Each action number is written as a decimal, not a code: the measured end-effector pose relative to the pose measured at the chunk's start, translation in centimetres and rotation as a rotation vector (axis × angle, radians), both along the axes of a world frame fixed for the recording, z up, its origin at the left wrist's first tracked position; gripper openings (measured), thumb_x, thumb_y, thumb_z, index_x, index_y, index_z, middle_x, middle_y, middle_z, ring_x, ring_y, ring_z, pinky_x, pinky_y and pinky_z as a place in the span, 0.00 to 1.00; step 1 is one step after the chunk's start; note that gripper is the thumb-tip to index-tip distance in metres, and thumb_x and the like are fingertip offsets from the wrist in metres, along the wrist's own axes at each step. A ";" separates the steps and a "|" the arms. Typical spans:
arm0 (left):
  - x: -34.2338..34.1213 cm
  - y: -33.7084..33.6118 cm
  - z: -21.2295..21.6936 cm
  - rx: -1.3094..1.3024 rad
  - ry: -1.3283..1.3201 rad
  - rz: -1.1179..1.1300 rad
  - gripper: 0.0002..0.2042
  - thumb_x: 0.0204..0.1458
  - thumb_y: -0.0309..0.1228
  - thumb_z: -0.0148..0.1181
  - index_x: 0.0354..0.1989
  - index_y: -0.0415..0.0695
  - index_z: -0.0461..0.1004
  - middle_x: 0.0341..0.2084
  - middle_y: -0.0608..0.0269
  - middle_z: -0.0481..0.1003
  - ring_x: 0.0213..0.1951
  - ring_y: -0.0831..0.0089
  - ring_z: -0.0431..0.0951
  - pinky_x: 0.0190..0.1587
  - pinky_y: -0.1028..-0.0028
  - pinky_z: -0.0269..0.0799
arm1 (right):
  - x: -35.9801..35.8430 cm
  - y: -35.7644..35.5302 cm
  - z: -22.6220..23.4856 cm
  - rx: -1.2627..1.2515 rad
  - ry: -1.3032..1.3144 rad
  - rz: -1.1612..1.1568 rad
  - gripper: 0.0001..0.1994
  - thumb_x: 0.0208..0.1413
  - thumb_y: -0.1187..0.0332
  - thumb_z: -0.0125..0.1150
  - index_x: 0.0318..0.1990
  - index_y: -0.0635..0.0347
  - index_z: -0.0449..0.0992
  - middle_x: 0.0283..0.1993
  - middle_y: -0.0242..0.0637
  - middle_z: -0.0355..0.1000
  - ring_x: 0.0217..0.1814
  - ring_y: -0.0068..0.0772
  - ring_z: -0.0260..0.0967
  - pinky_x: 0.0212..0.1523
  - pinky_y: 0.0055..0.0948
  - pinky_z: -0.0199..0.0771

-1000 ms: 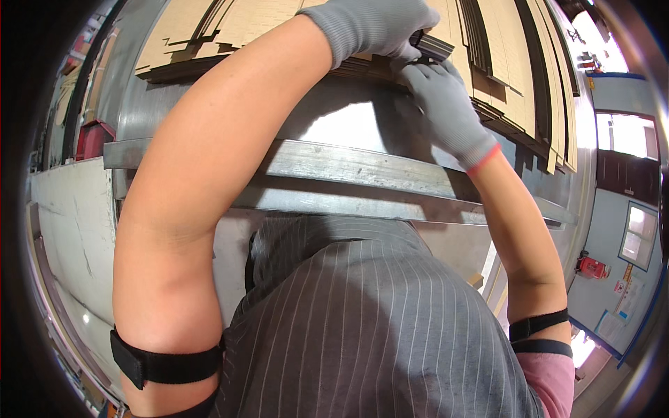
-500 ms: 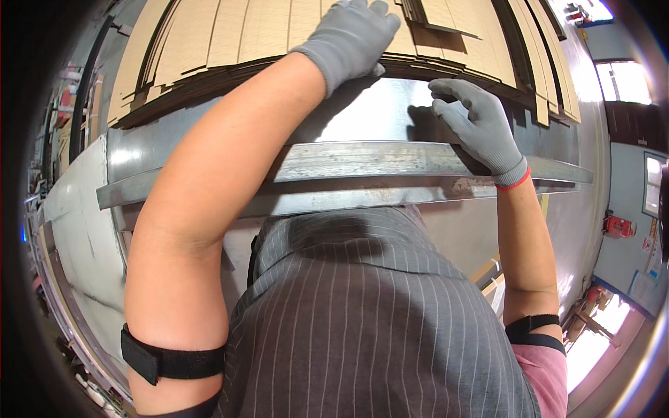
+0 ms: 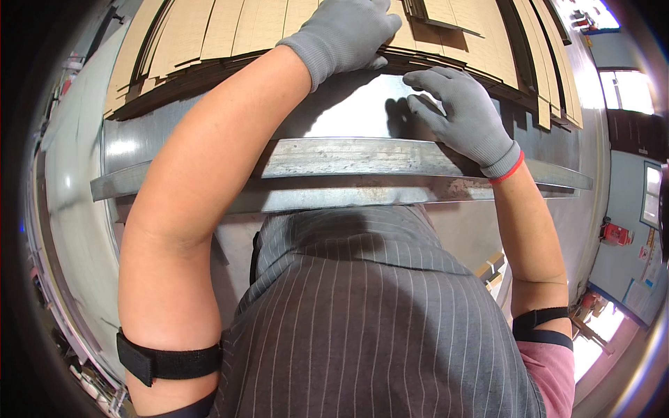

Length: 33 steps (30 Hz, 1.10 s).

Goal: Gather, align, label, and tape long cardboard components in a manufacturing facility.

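Long tan strips with dark edges lie side by side in layered stacks on a shiny metal surface. My left hand, in a grey knit glove, is on the front ends of the strips at the middle. Its fingers are curled, the thumb low by the strips' front edge; what they grip is hidden. My right hand, gloved in grey with a red cuff edge, hovers over the metal just in front of the stack. Its fingers are apart, with nothing in them.
A raised metal rail runs across in front of my striped apron. One short tan piece lies on top of the strips. To the left is a pale panel surface; a red box hangs on the right wall.
My right hand has shifted slightly left, its fingers spreading more. The left hand has moved only a little, still at the strips. The view has turned slightly.
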<state>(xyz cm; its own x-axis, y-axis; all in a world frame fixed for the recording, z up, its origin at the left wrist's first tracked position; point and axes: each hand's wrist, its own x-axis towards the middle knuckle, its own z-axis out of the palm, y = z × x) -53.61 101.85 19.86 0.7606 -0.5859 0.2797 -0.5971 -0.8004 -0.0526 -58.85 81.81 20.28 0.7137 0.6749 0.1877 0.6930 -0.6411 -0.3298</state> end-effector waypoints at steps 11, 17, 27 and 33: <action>1.8 -0.1 5.8 0.158 0.101 -0.065 0.12 0.37 0.40 0.65 0.25 0.44 0.78 0.23 0.53 0.77 0.29 0.56 0.78 0.34 0.64 0.74 | 3.4 4.5 -2.6 -0.306 -0.597 0.113 0.08 0.47 0.70 0.54 0.35 0.61 0.73 0.32 0.40 0.72 0.36 0.37 0.72 0.36 0.36 0.70; 1.7 0.3 6.6 0.057 0.114 -0.108 0.13 0.36 0.40 0.68 0.26 0.44 0.79 0.25 0.53 0.77 0.32 0.57 0.78 0.38 0.64 0.73 | 4.8 5.6 -4.1 -0.463 -0.414 -0.015 0.08 0.48 0.71 0.51 0.36 0.61 0.72 0.30 0.45 0.74 0.28 0.44 0.74 0.26 0.40 0.72; 2.1 0.1 6.3 0.095 0.127 -0.051 0.13 0.36 0.40 0.68 0.29 0.45 0.80 0.28 0.54 0.78 0.35 0.58 0.79 0.40 0.66 0.74 | 5.6 5.8 -4.9 -0.341 -0.307 -0.015 0.05 0.48 0.71 0.50 0.31 0.59 0.70 0.26 0.43 0.73 0.27 0.48 0.72 0.29 0.43 0.72; 1.9 0.5 6.2 0.052 0.135 -0.107 0.13 0.36 0.39 0.68 0.28 0.45 0.80 0.27 0.54 0.78 0.34 0.57 0.79 0.39 0.65 0.74 | 5.2 5.7 -4.1 -0.297 -0.340 -0.004 0.04 0.46 0.70 0.54 0.31 0.58 0.71 0.24 0.43 0.72 0.27 0.47 0.72 0.30 0.43 0.72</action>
